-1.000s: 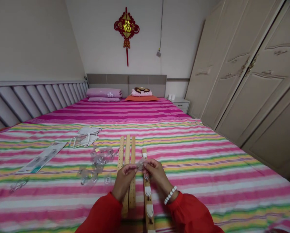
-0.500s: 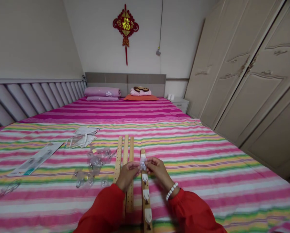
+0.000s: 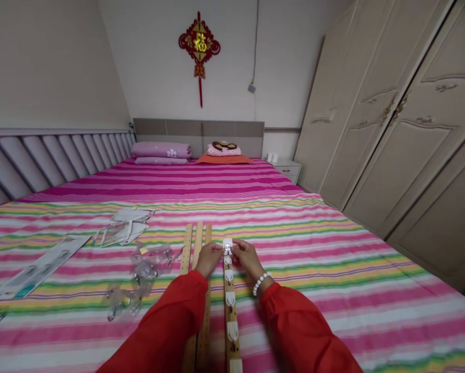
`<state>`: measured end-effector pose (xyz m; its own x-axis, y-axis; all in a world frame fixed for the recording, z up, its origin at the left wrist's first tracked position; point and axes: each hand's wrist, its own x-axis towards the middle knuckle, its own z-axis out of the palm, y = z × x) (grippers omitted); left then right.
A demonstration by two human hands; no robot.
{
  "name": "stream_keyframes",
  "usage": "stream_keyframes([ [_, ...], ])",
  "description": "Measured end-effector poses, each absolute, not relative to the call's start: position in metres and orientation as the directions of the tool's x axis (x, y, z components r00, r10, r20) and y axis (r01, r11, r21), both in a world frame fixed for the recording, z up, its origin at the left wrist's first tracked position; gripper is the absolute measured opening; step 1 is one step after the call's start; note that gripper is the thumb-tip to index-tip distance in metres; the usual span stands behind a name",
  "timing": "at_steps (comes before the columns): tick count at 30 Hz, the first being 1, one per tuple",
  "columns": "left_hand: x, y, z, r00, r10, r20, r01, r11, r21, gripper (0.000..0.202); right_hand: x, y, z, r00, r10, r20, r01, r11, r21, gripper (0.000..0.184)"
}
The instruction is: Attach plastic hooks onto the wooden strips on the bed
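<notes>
The left hand (image 3: 209,260) and the right hand (image 3: 248,260) meet near the middle of the bed, one on either side of a small square hook piece (image 3: 227,245). The person's left thumb and fingertips come together at its left edge; the right thumb and forefinger close on its right edge, so the piece is pinched between the two hands with its face turned up. How the remaining fingers lie is hard to tell, since they curl under or behind the hands.

The square hook piece is at the far end of a narrow wooden strip (image 3: 228,314); whether it touches the wood or is held just above it cannot be told. Nearer the person, white hooks (image 3: 230,299) sit in a row along that strip, the last one cut off by the lower edge of the view.

Just left of it, partly covered by the left hand and its red sleeve (image 3: 166,321), lie three bare wooden strips (image 3: 185,254) side by side, at least one dotted with holes. Farther left on the striped sheet (image 3: 313,321) are a loose cluster of clear hooks (image 3: 144,270), some flat packets (image 3: 133,215) and a long card (image 3: 41,267). A white bead bracelet (image 3: 262,283) circles the right wrist.
</notes>
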<state>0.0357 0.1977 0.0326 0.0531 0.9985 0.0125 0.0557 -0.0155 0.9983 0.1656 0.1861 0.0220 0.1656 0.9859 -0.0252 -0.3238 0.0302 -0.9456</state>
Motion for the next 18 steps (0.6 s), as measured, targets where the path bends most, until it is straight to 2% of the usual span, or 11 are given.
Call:
stream_keyframes([
  [8,0.039,0.212,0.019,0.001,1.0,-0.004,0.265,0.003,0.964,0.007,0.164,0.2,-0.003,0.237,0.97,-0.048,-0.343,0.037,-0.939,0.019],
  [13,0.041,0.216,0.014,-0.028,0.999,0.045,0.495,-0.025,0.869,0.006,0.163,0.203,-0.011,0.25,0.966,-0.06,-0.339,0.029,-0.94,0.019],
  [18,0.042,0.218,0.01,-0.02,0.999,0.047,0.557,-0.028,0.83,0.007,0.162,0.205,-0.016,0.262,0.963,-0.069,-0.329,0.022,-0.944,0.017],
])
